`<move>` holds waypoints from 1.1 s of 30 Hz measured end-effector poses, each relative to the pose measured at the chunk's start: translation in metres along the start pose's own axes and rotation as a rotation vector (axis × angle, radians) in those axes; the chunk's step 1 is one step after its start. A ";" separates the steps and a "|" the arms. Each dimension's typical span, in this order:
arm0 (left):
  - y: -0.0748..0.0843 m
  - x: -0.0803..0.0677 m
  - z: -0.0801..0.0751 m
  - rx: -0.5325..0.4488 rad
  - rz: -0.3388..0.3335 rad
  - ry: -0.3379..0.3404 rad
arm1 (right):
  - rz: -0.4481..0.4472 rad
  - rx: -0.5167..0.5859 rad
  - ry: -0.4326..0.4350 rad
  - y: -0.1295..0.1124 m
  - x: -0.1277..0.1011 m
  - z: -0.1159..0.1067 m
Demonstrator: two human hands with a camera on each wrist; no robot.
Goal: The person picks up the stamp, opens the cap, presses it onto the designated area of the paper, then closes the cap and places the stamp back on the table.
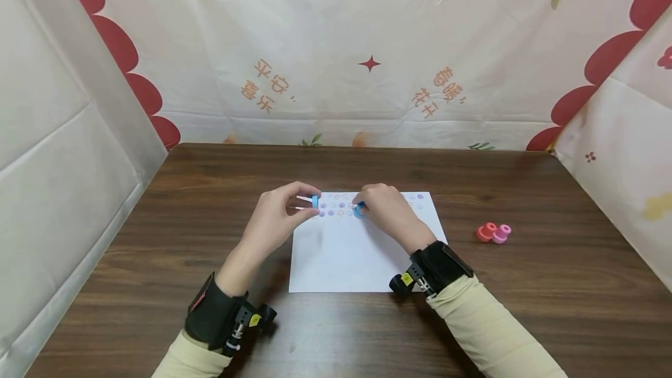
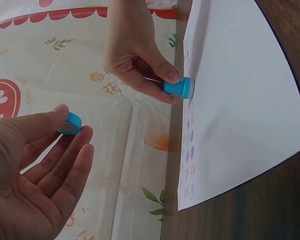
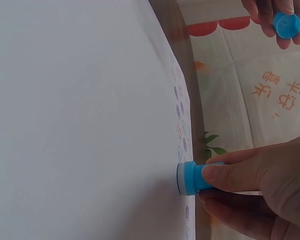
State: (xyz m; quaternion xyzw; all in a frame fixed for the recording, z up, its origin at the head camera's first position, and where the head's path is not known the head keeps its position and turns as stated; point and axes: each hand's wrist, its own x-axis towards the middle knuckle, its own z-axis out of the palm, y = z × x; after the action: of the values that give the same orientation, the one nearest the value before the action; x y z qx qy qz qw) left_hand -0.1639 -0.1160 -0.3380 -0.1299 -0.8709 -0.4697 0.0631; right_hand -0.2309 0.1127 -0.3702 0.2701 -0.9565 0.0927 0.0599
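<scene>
A blue stamp [image 1: 359, 210] is pinched between the thumb and fingers of my right hand [image 1: 388, 213], its face down against the white paper [image 1: 341, 255]. In the right wrist view the stamp's round blue body [image 3: 191, 177] stands on the sheet beside small printed marks [image 3: 179, 110]. My left hand [image 1: 269, 219] pinches a small blue cap [image 1: 315, 201] above the sheet's far left corner. The left wrist view shows the cap's hollow side [image 2: 70, 128]. Rows of small purple, blue and reddish prints run along the paper's far edge, partly hidden by my right hand.
To the right of the paper, a red stamp [image 1: 486, 233] and a pink stamp [image 1: 502, 234] stand side by side on the brown wooden table [image 1: 157, 261]. A patterned cloth [image 1: 336, 34] hangs behind the table and along both sides.
</scene>
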 end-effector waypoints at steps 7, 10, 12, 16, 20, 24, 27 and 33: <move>0.001 0.001 0.003 -0.005 0.019 -0.005 | 0.004 -0.028 -0.005 0.000 0.001 0.002; 0.002 0.002 0.004 -0.009 0.025 -0.006 | -0.005 -0.035 0.001 0.001 0.001 0.002; 0.002 0.003 0.004 -0.012 0.024 -0.006 | -0.012 -0.035 0.005 0.000 0.001 0.002; 0.002 0.003 0.006 -0.017 0.028 -0.010 | -0.017 -0.039 0.004 -0.001 0.002 0.001; 0.002 0.004 0.007 -0.012 0.029 -0.013 | -0.012 -0.047 0.001 -0.002 0.002 0.001; 0.003 0.004 0.008 -0.001 0.024 -0.013 | -0.007 -0.050 0.001 -0.002 0.002 0.001; 0.002 0.005 0.009 -0.002 0.025 -0.014 | -0.006 -0.054 0.002 -0.003 0.002 0.000; 0.004 0.005 0.010 -0.015 0.036 -0.016 | 0.004 -0.058 -0.007 -0.004 0.001 0.000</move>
State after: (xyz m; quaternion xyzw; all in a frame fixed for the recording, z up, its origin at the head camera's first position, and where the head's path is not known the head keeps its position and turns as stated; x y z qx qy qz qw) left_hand -0.1677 -0.1049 -0.3394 -0.1498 -0.8653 -0.4741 0.0635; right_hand -0.2295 0.1085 -0.3699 0.2667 -0.9595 0.0639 0.0642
